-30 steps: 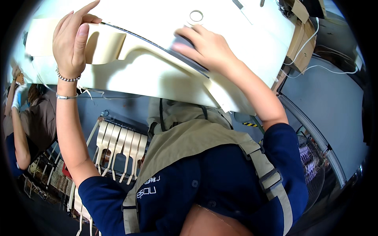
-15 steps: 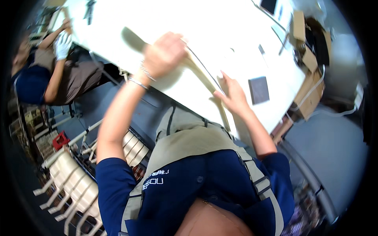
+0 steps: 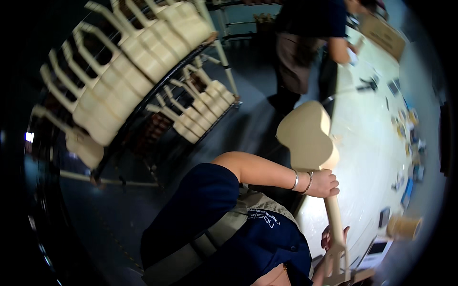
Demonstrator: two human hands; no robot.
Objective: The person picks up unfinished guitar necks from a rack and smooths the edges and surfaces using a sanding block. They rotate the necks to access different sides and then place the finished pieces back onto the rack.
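Left hand [image 3: 322,184] is gripping the pale guitar [image 3: 312,155] — fingers [image 3: 333,184] wrapping the neck [image 3: 333,214] beside the body [image 3: 304,131]; right hand [image 3: 326,238] is flanking the neck near the headstock [image 3: 337,253], closure unclear.

The guitar [image 3: 305,136] is at the left edge of the tabletop [image 3: 365,167], neck [image 3: 334,214] near; farther left (well apart), a rack [image 3: 225,64] holds more guitars [image 3: 112,97]; a box [image 3: 384,38] stands at the tabletop's far end.

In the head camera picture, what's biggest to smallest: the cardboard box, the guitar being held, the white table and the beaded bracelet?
1. White table
2. Held guitar
3. Cardboard box
4. Beaded bracelet

That's only how they look; the box is farther away.
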